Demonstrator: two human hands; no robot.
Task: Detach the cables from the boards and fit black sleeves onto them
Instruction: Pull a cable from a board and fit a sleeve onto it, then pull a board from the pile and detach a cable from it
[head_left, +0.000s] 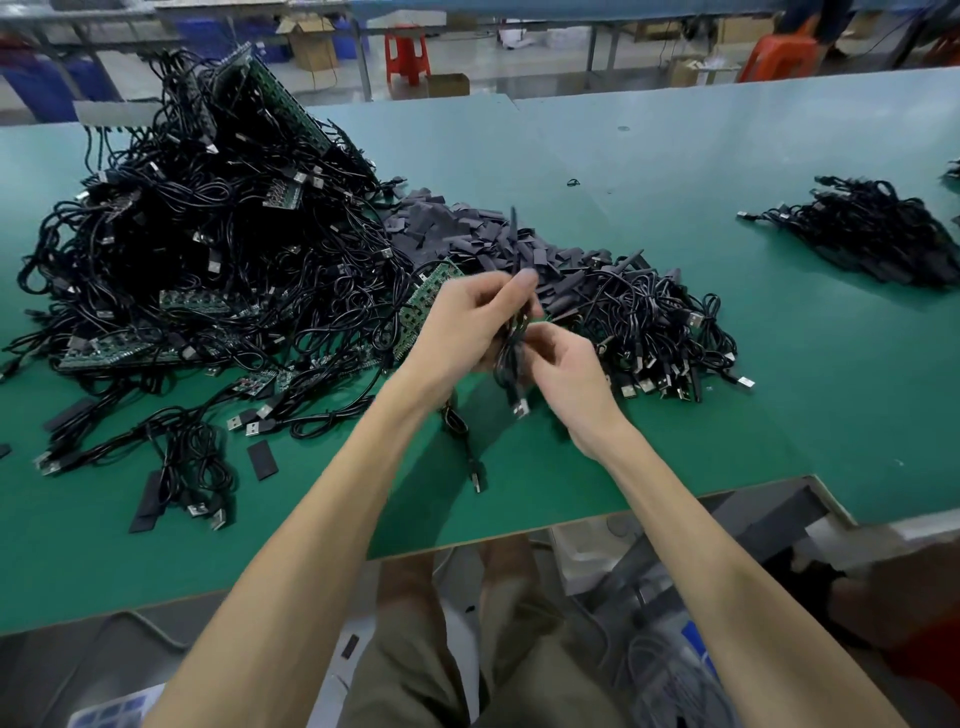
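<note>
Over the bench: my left hand, fingers pinching a sleeve. Right hand, fingers curled round a cable, plug hanging.

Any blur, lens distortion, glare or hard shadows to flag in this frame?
Head view: the wide-angle lens bows the edges of the green table; fingertips of the left hand and the black sleeve they pinch are motion-blurred; the right hand, gripping the cable, is sharper; lighting even, no glare, soft shadows beneath the forearms; the lower corners are smeared.
</note>
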